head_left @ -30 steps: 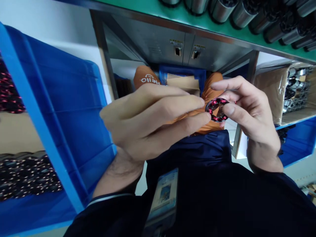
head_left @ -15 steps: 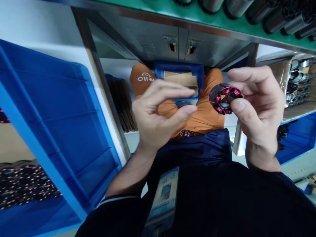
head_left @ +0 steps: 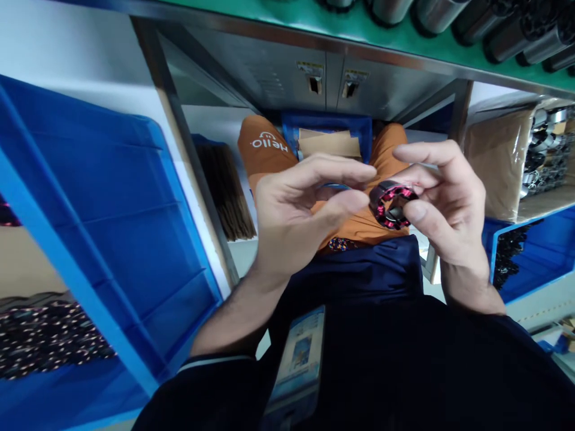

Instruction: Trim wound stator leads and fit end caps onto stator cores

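A black ring-shaped motor stator (head_left: 381,205) with reddish-pink windings is pinched between the thumb and fingers of my right hand (head_left: 453,203). Its open centre faces up towards me, above my lap. To the left of it is my left hand (head_left: 305,209), with thumb and fingers apart and nothing between them. The left fingertips come close to the stator's left rim; whether they touch it I cannot tell.
A green-topped bench (head_left: 287,18) carries several metal cylinders (head_left: 433,15) above. On the left stand a large blue bin (head_left: 112,197) and a heap of small dark parts (head_left: 49,338). At right, a lined carton (head_left: 498,161) of metal rings stands over another blue bin (head_left: 543,251).
My right hand has moved left and slightly down with the stator. My left hand has shifted a little to the right, so the gap between them has narrowed.
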The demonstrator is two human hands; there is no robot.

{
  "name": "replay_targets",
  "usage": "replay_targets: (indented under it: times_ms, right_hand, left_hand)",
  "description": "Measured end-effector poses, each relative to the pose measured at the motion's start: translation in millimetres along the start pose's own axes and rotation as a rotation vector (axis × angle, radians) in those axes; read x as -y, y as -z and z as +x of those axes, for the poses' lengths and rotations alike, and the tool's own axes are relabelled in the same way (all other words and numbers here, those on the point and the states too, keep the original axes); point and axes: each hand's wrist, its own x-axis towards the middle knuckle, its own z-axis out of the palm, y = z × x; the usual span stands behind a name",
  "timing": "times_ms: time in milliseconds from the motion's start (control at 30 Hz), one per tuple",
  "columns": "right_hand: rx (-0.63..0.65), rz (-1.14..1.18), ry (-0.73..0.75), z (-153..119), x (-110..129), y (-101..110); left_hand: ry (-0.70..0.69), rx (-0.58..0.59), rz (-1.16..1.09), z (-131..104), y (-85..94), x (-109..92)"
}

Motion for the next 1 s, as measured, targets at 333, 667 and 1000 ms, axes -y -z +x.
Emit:
replay_targets:
  times_ms: [333,667,1000]
  right_hand:
    - [-0.055,0.016,0.096,2.5,-5.8,-1.4]
    - [0.004,-0.151,-0.004,7.0,5.0,-4.3]
    - [-0.001,-0.223,0.042,7.6,5.8,2.4]
  left_hand:
    - [0.107,0.006,0.025,-8.8,5.7,11.2]
    - [-0.352,0.139,0.322,12.0,0.8,-29.8]
    - [-0.331,0.141,0.368,0.4,3.7,-22.2]
